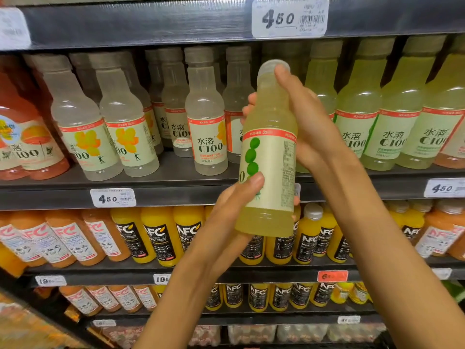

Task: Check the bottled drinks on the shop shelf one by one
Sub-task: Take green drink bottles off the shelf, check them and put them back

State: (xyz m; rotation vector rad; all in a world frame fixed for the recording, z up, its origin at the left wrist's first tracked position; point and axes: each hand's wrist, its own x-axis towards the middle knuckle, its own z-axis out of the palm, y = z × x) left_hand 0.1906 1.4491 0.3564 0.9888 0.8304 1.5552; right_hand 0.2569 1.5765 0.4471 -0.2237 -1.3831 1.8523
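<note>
In the head view, a pale green C100 bottle (268, 152) is held upright in front of the shelf (63, 195), clear of the rows behind it. The left hand (234, 202) grasps its lower part from below, thumb lying across the cream label beside the printed green fruit. The right hand (302, 117) wraps the upper body and neck, one finger reaching up to the whitish cap (the fingertips show on the bottle's far side). Behind stand clear C100 bottles (206, 114) on the left and yellow-green C100 bottles (397, 117) on the right. A 4.50 price tag (113, 197) sits on the shelf edge. Orange NFC juice bottles (156, 238) fill the row below.
</note>
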